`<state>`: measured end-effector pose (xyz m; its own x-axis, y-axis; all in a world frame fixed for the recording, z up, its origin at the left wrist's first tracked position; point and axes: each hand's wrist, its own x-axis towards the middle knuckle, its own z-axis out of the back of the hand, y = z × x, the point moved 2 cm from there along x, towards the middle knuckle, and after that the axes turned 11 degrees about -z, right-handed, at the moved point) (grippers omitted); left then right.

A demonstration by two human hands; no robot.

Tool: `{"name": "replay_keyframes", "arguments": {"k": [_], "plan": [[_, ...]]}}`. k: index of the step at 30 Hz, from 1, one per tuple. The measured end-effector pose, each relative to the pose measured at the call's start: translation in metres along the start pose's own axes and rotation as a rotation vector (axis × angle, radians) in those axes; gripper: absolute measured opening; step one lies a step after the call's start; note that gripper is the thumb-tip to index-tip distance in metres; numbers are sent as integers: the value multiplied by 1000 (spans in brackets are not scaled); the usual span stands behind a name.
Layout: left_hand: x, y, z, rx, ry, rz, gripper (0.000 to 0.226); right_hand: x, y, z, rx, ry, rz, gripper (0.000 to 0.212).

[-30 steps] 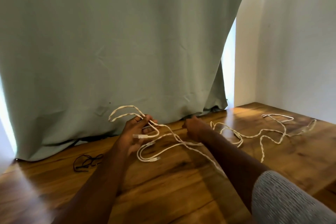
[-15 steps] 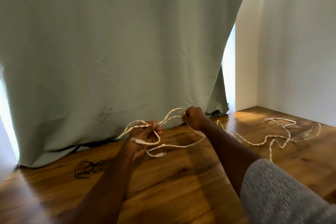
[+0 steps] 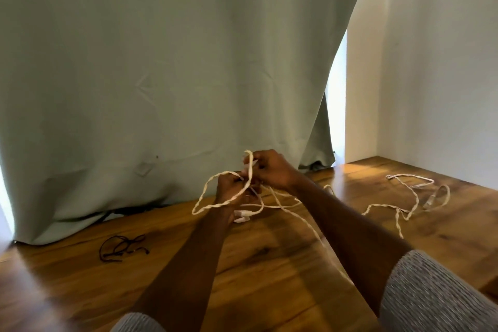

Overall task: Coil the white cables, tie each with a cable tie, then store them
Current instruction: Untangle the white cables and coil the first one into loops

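Observation:
A long white twisted cable (image 3: pixel 392 206) trails across the wooden table (image 3: pixel 269 264) to the right. Near the middle, my left hand (image 3: pixel 229 191) grips several gathered loops of it, with a loop (image 3: pixel 204 197) sticking out to the left and white plug ends (image 3: pixel 242 215) dangling below. My right hand (image 3: pixel 272 168) is just above and to the right, touching the left hand, pinching a strand of the same cable upright. Black cable ties (image 3: pixel 121 246) lie on the table at the left, apart from both hands.
A pale green curtain (image 3: pixel 161 75) hangs right behind the hands down to the table's back edge. A white wall (image 3: pixel 436 62) closes the right side. The cable's far tangle (image 3: pixel 420 191) lies at the right near the wall.
My right hand has moved left and up to meet my left hand, bringing another length of cable into the bundle. The slack on the table has been drawn in toward the hands.

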<state>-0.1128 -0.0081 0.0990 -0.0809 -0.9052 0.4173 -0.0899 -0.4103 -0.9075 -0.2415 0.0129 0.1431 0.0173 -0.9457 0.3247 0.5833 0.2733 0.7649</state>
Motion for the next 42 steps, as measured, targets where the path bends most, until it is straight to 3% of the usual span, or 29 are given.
{"name": "replay_keyframes", "arguments": {"k": [2, 5, 7, 9, 12, 16, 19, 26, 33, 36, 39, 42], "plan": [[5, 3, 6, -31, -32, 8, 16, -18, -18, -7, -199, -67, 4, 28], [16, 4, 14, -56, -60, 39, 16, -34, -45, -12, -722, -54, 18, 26], [23, 2, 20, -111, -80, 73, 14, -25, -60, 0, -856, -86, -7, 29], [27, -1, 27, -179, -76, 96, 14, -12, -66, 18, -809, -105, -56, 35], [30, -6, 35, -268, -109, 91, 14, 0, -67, 32, -700, -64, -129, 17], [31, -6, 42, -340, -147, 112, 7, 3, -75, 15, -567, -41, -108, 25], [32, -6, 42, -392, -130, 119, 6, 6, -78, 7, -569, -40, -114, 18], [23, 11, 37, -227, 126, 200, 30, 36, -28, 54, -230, -292, -64, 20], [15, 10, -3, -167, 279, 180, 29, 40, 5, 34, -226, -49, -3, 19], [18, 7, -16, -54, 237, 124, 16, 31, 10, 23, -200, -44, 25, 13], [20, 8, -14, -154, 132, 150, 16, 5, 0, 8, -184, -139, 5, 37], [28, 13, -4, -102, 72, 117, 7, -31, -21, -16, -336, -199, 32, 45]]}}
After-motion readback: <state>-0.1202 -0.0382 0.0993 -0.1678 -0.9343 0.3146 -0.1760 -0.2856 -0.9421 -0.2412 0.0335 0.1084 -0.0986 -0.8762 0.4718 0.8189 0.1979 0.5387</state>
